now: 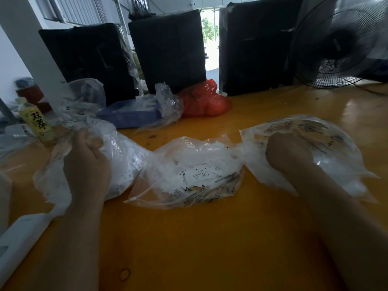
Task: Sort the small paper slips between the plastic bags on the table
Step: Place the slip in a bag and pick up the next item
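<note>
Three clear plastic bags lie in a row on the yellow table (210,248). My left hand (87,162) grips the crumpled plastic of the left bag (123,162), which holds white paper. The middle zip bag (189,179) lies flat with several small white paper slips (199,175) inside. My right hand (287,152) reaches into the right bag (327,139); its fingers are hidden in the plastic, so I cannot tell what they hold.
Three black blocks (170,49) stand along the far side. In front of them lie a red bag (205,101), a blue tray (128,116) and loose plastic. A bottle (36,120) stands at the left, a fan (344,43) at the right, a white strip (19,238) near left.
</note>
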Motion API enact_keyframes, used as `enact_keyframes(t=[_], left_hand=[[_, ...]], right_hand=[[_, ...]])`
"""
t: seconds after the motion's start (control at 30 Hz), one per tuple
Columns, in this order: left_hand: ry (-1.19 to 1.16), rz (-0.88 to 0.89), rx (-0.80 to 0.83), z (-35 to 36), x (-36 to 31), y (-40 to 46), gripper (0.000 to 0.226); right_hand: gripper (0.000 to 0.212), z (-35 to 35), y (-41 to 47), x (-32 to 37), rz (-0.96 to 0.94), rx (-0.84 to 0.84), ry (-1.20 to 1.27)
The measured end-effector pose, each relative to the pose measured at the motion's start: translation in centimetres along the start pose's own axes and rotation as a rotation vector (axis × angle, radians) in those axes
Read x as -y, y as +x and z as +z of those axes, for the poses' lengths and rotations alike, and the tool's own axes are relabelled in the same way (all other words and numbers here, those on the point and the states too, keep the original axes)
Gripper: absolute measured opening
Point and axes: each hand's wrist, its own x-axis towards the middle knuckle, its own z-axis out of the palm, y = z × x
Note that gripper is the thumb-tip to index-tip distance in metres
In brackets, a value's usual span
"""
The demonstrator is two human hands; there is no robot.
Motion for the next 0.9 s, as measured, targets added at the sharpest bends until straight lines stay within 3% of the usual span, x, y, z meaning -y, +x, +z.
enact_keyframes(t=[0.13, 0.23, 0.3, 0.37, 0.47, 0.6, 0.67, 0.77, 0.9], left_hand=[[-0.004, 0.118, -0.205, -0.1, -1.2, -0.3, 0.042], [-0.116, 0.325, -0.289, 0.6, -2.3, -1.7, 0.027], [-0.256, 0.453, -0.186, 1.6, -3.7, -3.3, 0.022], [-0.392, 0.471, 0.069, 2.3, -5.3, -5.1, 0.021], [-0.429, 0.282, 0.537, 3.3, -7.0, -7.6, 0.016], [-0.572, -0.056, 0.851, 4.7, -7.2, -9.2, 0.033], [-0.672, -0.13, 0.884, 5.1, -7.2, -9.4, 0.038], [-0.763, -0.271, 0.833, 5.4, -7.0, -9.5, 0.018], [-0.934, -0.506, 0.747, 5.3, -6.7, -8.8, 0.018]], right_hand=[[0.028, -0.8, 0.0, 0.3, -0.001, -0.18, 0.033], [0.016, -1.4, -0.7, 1.6, -0.14, -0.391, 0.274], [0.014, -1.4, -1.8, 3.0, -0.268, -0.407, 0.598], [0.016, -1.0, -3.0, 4.6, -0.309, -0.222, 0.954], [0.02, 0.5, -4.2, 6.3, -0.353, 0.037, 1.185], [0.019, 1.4, -4.6, 7.2, -0.403, 0.115, 1.222], [0.02, 1.5, -4.7, 7.3, -0.427, 0.124, 1.184], [0.025, 1.5, -4.6, 7.2, -0.456, 0.116, 1.086], [0.028, 1.0, -3.9, 6.7, -0.412, -0.03, 0.898]])
